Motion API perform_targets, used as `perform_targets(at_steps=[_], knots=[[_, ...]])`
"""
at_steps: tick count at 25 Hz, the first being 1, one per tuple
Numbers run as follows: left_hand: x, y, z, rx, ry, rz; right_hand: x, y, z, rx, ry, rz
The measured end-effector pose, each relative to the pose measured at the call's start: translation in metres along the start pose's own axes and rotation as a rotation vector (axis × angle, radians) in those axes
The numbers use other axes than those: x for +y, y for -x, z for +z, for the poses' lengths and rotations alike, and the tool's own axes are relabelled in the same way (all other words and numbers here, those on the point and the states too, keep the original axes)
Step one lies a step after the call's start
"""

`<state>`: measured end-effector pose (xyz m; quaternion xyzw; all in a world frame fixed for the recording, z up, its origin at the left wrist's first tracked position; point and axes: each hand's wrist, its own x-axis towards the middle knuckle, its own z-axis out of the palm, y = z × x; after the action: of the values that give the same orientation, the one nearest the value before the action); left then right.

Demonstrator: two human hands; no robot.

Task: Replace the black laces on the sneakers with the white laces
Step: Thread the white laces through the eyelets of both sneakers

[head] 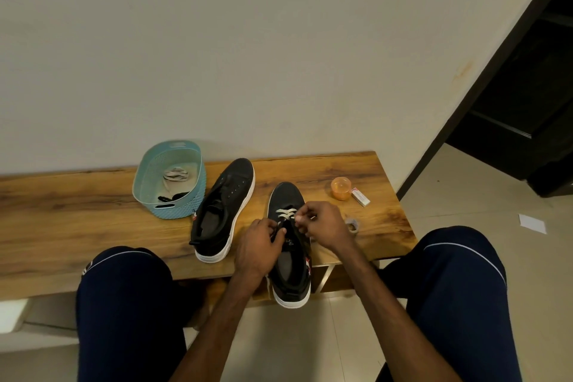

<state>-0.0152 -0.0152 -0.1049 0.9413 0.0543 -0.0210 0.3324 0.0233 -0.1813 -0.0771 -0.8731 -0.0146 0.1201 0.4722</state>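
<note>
Two black sneakers with white soles lie on a wooden bench (pixel 93 211). The left sneaker (pixel 224 211) has bare eyelets and no lace. The right sneaker (pixel 290 257) points away from me, its heel hanging over the bench's front edge. A white lace (pixel 286 213) crosses its lowest eyelets. My left hand (pixel 259 250) grips the sneaker's left side at the eyelets with curled fingers. My right hand (pixel 322 223) pinches the white lace on the right side. Both hands cover the middle eyelets.
A light blue basket (pixel 152 177) at the back left of the bench holds a bundled white lace (pixel 176 175) and black laces (pixel 172 197). An orange cup (pixel 340 187), a small white box (pixel 360 198) and a tape roll (pixel 353 224) sit to the right. My knees flank the bench.
</note>
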Motion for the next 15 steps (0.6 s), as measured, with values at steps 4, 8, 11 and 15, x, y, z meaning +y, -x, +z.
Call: perform_targets(at_steps=[4,8,11,15], knots=[[-0.003,-0.003,-0.006,-0.005,0.121,-0.073,0.009,-0.005,0.029,0.025,0.146,-0.084],[-0.006,-0.006,-0.006,-0.009,0.225,-0.125,0.006,-0.008,0.036,0.065,0.189,-0.074],[-0.006,-0.006,-0.004,-0.025,0.306,-0.145,0.005,-0.008,0.038,0.061,0.227,-0.053],[-0.006,-0.004,-0.002,-0.015,0.321,-0.132,-0.003,-0.005,0.042,0.071,0.382,-0.062]])
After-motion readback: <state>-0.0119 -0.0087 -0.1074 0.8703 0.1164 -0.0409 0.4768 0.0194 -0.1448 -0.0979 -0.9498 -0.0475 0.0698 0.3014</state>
